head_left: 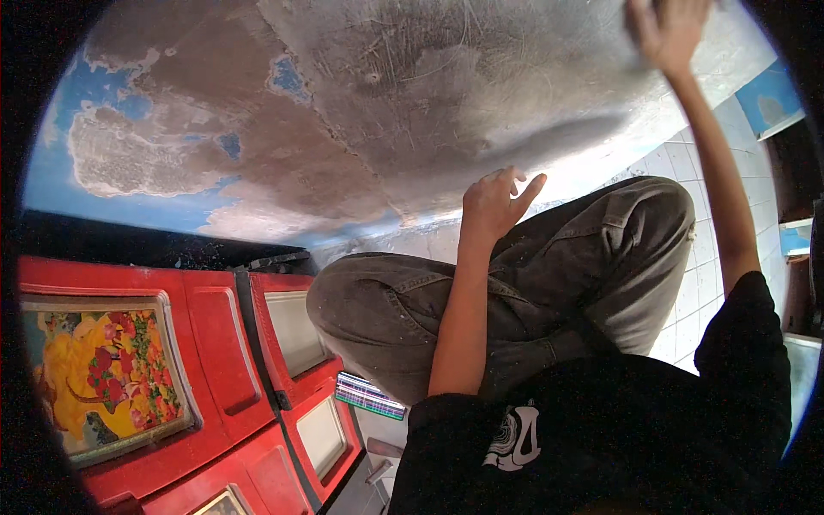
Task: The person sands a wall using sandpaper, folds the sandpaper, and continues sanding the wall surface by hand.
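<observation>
A worn wall fills the upper part of the head view, bare grey plaster with scratches and patches of peeling blue paint. My right hand lies against it at the upper right, fingers stretched, their tips cut off by the view's edge and slightly blurred. Nothing can be seen under that palm. My left hand hovers above my bent legs near the foot of the wall. Its thumb stands away from loosely curled fingers, and it holds nothing. A dark shadow lies on the wall between both hands.
A red cabinet with cream panels and a flower picture stands at my left. Beside my knee lies a striped packet-like item. White tiles cover the floor at right, with blue-painted surfaces beyond.
</observation>
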Motion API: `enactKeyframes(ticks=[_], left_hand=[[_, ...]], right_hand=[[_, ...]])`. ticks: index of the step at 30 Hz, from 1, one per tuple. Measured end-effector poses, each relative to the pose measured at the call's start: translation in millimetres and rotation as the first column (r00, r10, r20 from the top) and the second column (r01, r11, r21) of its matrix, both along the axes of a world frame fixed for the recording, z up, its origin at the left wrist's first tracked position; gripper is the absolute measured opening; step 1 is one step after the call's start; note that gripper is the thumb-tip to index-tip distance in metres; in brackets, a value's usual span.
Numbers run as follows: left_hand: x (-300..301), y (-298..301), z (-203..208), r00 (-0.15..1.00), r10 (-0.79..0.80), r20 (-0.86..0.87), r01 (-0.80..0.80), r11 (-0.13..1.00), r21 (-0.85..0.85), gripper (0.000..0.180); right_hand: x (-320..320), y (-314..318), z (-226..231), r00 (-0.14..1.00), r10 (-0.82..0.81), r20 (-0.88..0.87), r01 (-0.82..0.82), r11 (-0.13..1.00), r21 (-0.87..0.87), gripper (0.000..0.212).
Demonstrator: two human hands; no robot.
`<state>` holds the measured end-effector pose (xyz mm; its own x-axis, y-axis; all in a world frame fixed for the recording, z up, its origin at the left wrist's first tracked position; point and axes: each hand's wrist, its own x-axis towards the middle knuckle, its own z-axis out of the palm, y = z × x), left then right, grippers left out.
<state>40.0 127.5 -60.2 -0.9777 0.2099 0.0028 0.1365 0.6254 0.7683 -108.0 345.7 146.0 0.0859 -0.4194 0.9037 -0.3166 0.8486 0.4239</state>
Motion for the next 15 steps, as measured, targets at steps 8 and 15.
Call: enactKeyframes(ticks=[8,15], left_hand=[[3,6,4,1.000,-0.013,-0.021,0.012,0.999,-0.034,0.061],[6,0,5,1.000,0.007,0.017,-0.007,0.999,-0.039,0.063]], right_hand=[[31,61,-139,0.768,-0.308,0.561,-0.326,0.566,0.757,0.062],[13,47,-4,0.843,-0.241,0.481,-0.193,0.698,0.689,0.054]])
